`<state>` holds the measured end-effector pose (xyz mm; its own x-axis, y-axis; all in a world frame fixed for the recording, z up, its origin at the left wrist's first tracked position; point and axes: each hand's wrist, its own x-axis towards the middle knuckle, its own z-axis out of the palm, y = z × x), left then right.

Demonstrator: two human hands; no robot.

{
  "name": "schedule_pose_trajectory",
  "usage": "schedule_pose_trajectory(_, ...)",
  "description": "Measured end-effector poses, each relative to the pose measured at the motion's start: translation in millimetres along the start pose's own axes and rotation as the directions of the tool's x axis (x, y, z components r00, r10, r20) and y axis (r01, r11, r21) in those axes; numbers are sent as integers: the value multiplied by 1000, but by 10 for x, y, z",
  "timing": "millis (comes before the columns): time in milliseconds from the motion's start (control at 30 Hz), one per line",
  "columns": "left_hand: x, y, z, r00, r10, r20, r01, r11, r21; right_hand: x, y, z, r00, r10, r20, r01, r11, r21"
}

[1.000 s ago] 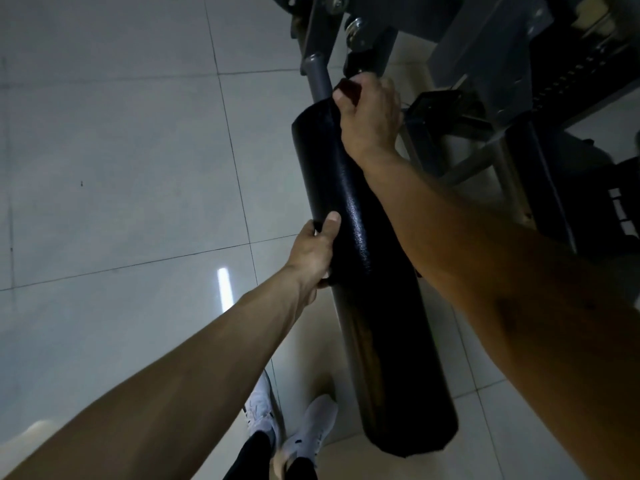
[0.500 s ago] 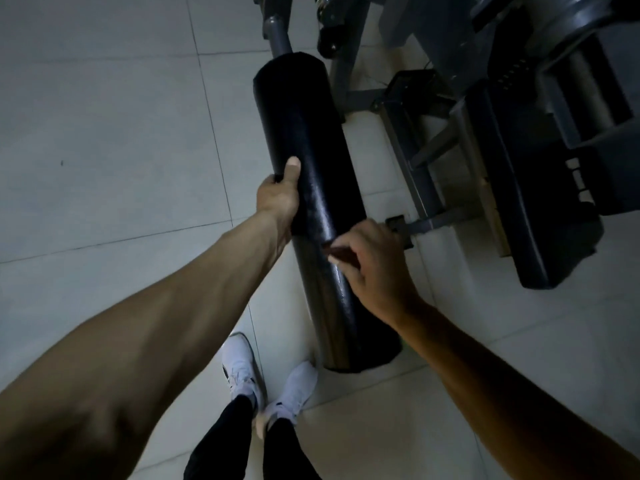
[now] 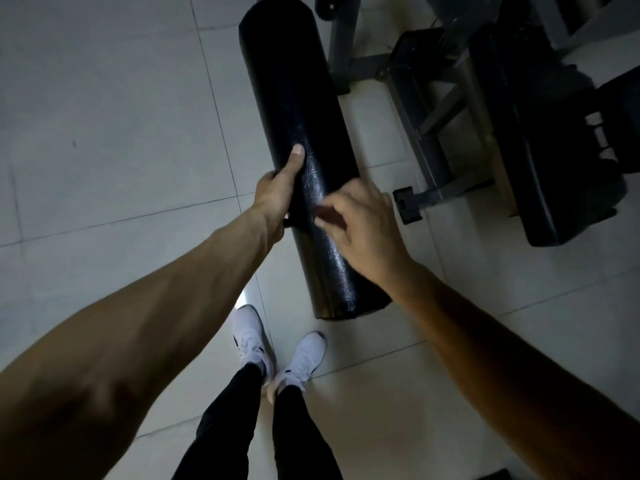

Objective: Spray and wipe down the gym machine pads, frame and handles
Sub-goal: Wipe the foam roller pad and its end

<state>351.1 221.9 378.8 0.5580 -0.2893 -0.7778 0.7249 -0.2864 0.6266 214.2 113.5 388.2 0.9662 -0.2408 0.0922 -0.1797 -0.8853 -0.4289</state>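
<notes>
A long black roller pad (image 3: 294, 81) runs from the top centre down toward my feet, its surface shiny. My left hand (image 3: 277, 199) grips its left side, thumb laid along the top. My right hand (image 3: 363, 233) sits over the pad's lower half with fingers curled, pinching what looks like a small dark cloth (image 3: 320, 213) against the pad; the cloth is blurred and mostly hidden. No spray bottle is in view.
The grey steel machine frame (image 3: 426, 133) and a black bench pad (image 3: 554, 168) stand to the right of the roller. Pale floor tiles (image 3: 104, 133) spread to the left. My white shoes (image 3: 249, 337) stand just below the roller's near end.
My right hand has slid from the roller's far end down to its lower half. My left hand has kept its grip on the roller's side. The view has tilted down.
</notes>
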Motion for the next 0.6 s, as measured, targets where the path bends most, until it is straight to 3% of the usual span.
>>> schedule_pose_trajectory(167, -55, 41, 77, 996, 31, -81, -36, 998, -51, -917, 85, -192, 982, -141, 129, 136, 990, 42)
schedule_pose_trajectory(267, -80, 78, 123, 986, 59, -154, -65, 997, -31, -1111, 145, -181, 983, -155, 100, 151, 987, 53)
schedule_pose_trajectory(400, -31, 124, 36, 982, 104, -157, -97, 994, 48, -465, 99, 63, 998, 35, -47, -34, 999, 20)
schedule_pose_trajectory(600, 325, 363, -271, 999, 22, -44, -19, 999, 50, 898, -49, 211, 959, 216, -186, -214, 976, 33)
